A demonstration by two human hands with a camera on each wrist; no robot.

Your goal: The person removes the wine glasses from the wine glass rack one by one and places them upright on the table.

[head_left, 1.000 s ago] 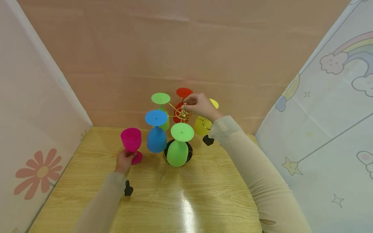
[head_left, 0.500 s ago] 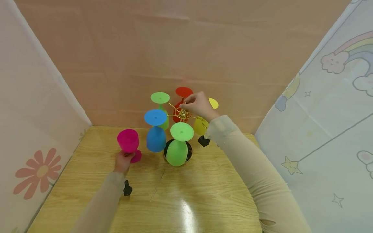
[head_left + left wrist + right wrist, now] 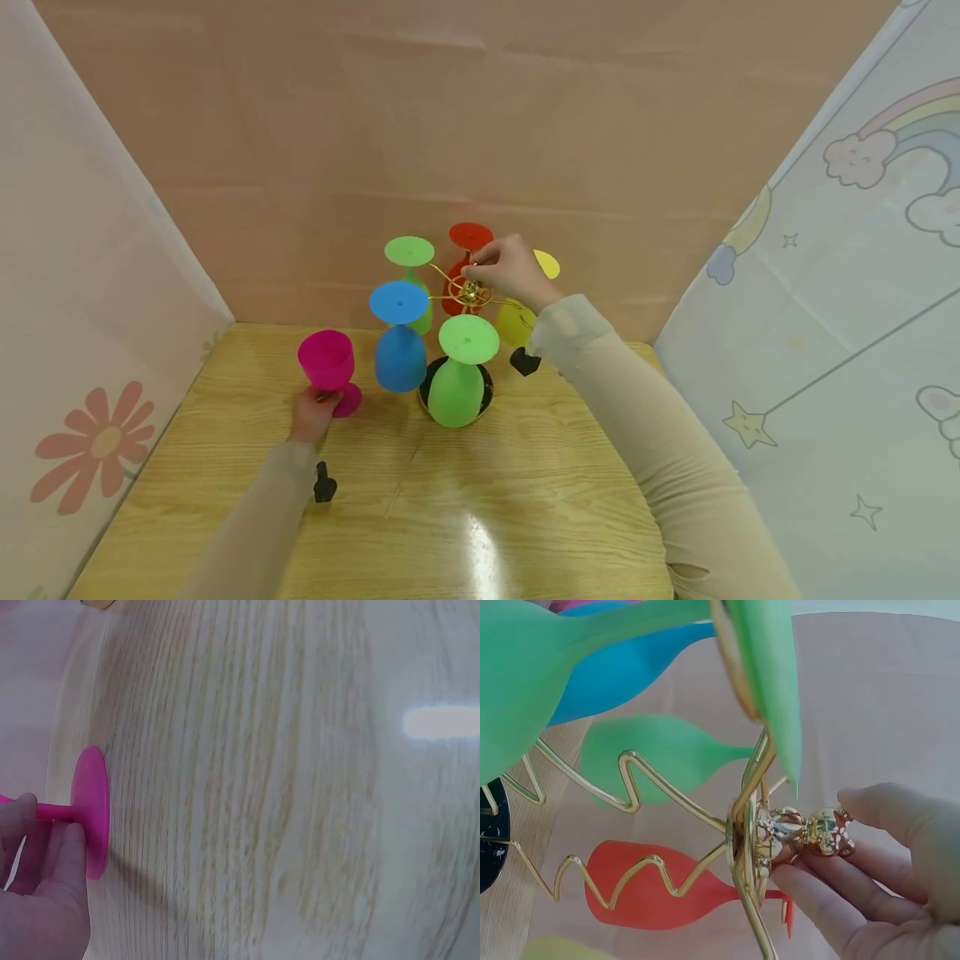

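Note:
My left hand (image 3: 311,415) pinches the stem of a pink goblet (image 3: 327,358), which stands bowl up at the left. Its round foot (image 3: 91,814) is close to the tabletop; whether they touch I cannot tell. At the centre is a gold wire goblet rack (image 3: 471,292) with a small shiny bear-shaped figure (image 3: 826,831) on top. My right hand (image 3: 512,268) holds that figure between thumb and fingers. Upside down on the rack hang a blue goblet (image 3: 401,358), two green ones, a red goblet (image 3: 660,885) and a yellow goblet (image 3: 513,323), partly hidden by my right hand and sleeve.
Under the front green goblet (image 3: 456,396) is the rack's round black base (image 3: 487,387). The wooden table (image 3: 420,517) ends at a tan backdrop (image 3: 480,125). Patterned white panels (image 3: 810,333) stand at both sides.
My left hand and the pink goblet have moved slightly left, away from the blue goblet. My right hand stays at the top of the rack, its wrist shifted a little left.

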